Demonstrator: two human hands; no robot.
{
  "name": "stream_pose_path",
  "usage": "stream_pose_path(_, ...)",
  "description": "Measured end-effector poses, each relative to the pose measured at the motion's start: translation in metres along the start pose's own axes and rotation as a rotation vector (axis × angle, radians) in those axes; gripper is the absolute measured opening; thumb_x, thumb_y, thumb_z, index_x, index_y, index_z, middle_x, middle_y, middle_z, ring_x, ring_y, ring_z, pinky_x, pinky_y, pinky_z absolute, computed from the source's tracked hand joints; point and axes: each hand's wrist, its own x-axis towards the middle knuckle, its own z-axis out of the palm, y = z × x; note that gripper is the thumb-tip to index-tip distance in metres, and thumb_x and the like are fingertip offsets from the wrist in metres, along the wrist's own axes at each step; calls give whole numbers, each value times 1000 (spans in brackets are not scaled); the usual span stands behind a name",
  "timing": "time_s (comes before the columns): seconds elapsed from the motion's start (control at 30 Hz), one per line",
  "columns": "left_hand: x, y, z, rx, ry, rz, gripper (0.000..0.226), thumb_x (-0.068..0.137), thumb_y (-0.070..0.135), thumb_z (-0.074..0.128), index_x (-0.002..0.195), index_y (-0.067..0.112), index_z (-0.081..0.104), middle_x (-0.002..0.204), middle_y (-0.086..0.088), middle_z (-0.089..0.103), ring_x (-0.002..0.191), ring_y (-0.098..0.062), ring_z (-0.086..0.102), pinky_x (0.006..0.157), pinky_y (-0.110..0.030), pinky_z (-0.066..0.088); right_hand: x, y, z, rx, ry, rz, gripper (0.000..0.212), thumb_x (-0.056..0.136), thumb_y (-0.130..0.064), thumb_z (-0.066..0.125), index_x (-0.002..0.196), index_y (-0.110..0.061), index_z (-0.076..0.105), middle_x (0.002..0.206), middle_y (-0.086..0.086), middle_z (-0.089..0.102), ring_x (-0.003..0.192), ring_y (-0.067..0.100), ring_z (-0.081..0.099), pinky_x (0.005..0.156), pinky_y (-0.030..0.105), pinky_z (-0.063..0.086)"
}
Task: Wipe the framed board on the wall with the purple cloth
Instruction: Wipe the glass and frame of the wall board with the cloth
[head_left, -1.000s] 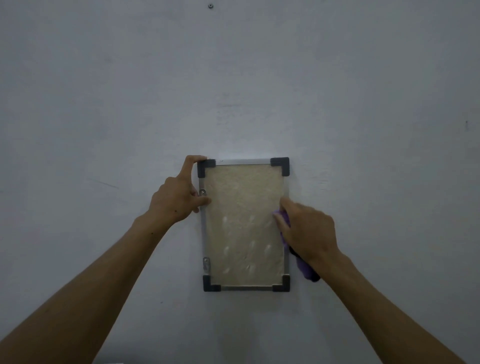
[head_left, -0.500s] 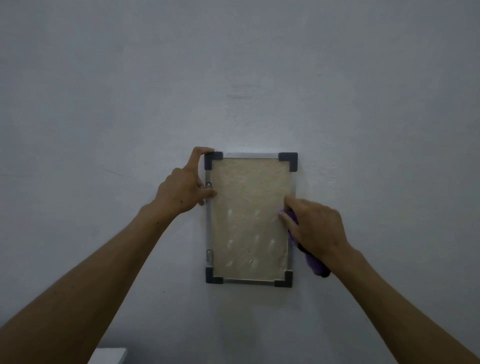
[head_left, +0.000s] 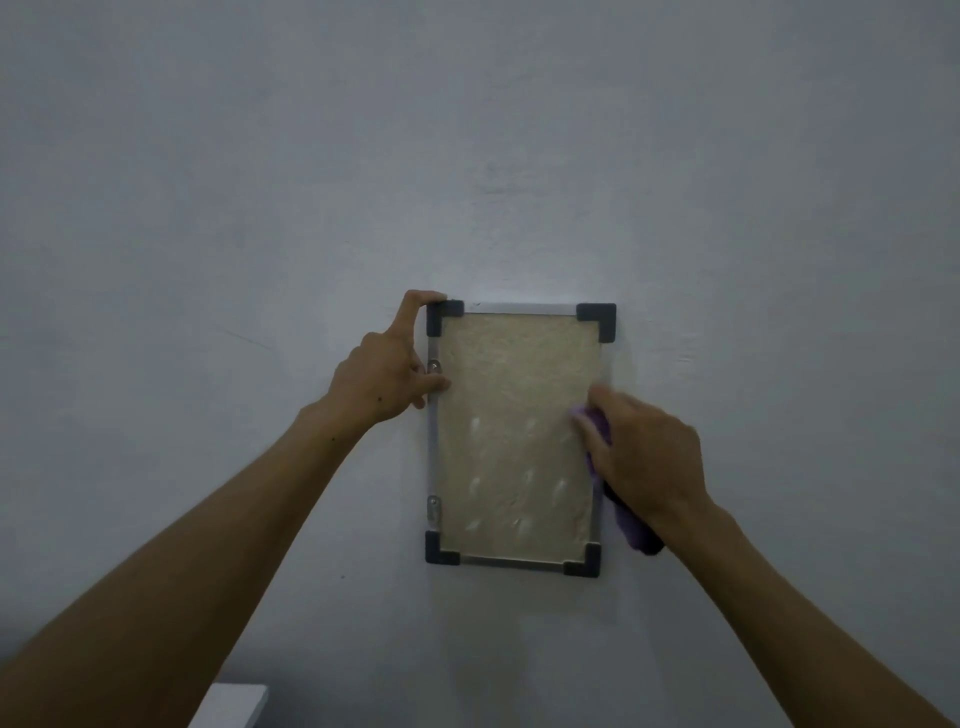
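Observation:
A framed board (head_left: 511, 431) hangs upright on the grey wall, with a beige textured panel, a silver frame and dark plastic corners. My left hand (head_left: 387, 376) grips the frame's upper left edge, index finger hooked over the top left corner and thumb on the left rail. My right hand (head_left: 644, 457) presses the purple cloth (head_left: 626, 525) against the board's right edge at mid height. Most of the cloth is hidden under that hand; a fold hangs below it beside the frame.
The plain grey wall (head_left: 519, 156) fills the view around the board. A white flat edge (head_left: 231, 706) shows at the bottom left. Two small metal brackets (head_left: 432, 508) sit on the frame's left rail.
The view has shifted, so the board sits slightly lower right in the frame. My right hand with the cloth stays at the right edge, barely moved. The left hand keeps its grip.

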Motion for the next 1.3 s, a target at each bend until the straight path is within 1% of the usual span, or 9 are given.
stream_pose_path(0.23,1,-1,2,4,5,2,89,81,22,83,142,44,22,68,0,69,55,-14,70,66,-45,64,-4,-44,22,-61,143,358,27,105,-36,39,99,-13,52,63,-1,58,45,13,48,44,23,38)
stream_pose_path(0.37,2,1,1,23,-1,3,90,80,22,84,141,43,22,67,0,69,54,-14,70,65,-46,64,0,-72,31,-152,34,281,27,106,-38,33,96,-18,48,62,-6,54,45,11,47,42,24,42)
stream_pose_path(0.43,1,1,0,28,5,2,89,80,22,84,141,43,22,66,1,69,53,-13,69,65,-45,64,2,-67,26,-143,21,250,24,104,-40,38,94,-20,46,60,-9,48,42,9,40,39,19,29)
stream_pose_path(0.5,0,1,0,23,4,-2,89,80,22,83,141,44,22,66,2,69,54,-14,70,65,-45,64,1,-52,18,-138,67,334,25,103,-41,40,91,-19,46,58,-9,45,40,8,33,42,17,18)
stream_pose_path(0.6,1,0,1,9,2,-1,88,81,22,83,140,45,22,66,1,70,55,-15,70,64,-46,64,-3,-37,14,-128,164,480,27,102,-40,41,86,-18,40,56,-8,42,39,4,27,44,17,16)
stream_pose_path(0.77,1,0,1,13,-3,7,88,81,22,83,141,44,22,67,0,70,55,-16,70,65,-46,64,-6,-60,29,-141,152,511,32,106,-34,35,92,-12,52,58,0,57,42,16,47,45,23,34)
stream_pose_path(1.0,1,1,0,14,-9,4,89,81,22,83,142,42,22,68,-1,70,56,-17,70,65,-45,64,-6,-68,30,-150,32,374,28,105,-39,33,92,-18,47,61,-4,53,45,15,42,45,23,30)
stream_pose_path(1.1,0,2,-1,1,-8,1,88,81,21,83,142,42,23,68,-2,70,56,-17,71,65,-46,64,-7,-49,23,-105,92,456,29,104,-40,36,91,-16,46,63,0,57,47,19,49,47,27,38)
stream_pose_path(1.3,-1,3,-1,-12,-18,-1,87,82,19,82,141,42,23,68,-3,70,58,-19,72,66,-48,63,-6,-66,33,-90,158,578,27,105,-33,35,94,-11,47,59,1,54,47,24,56,46,25,35)
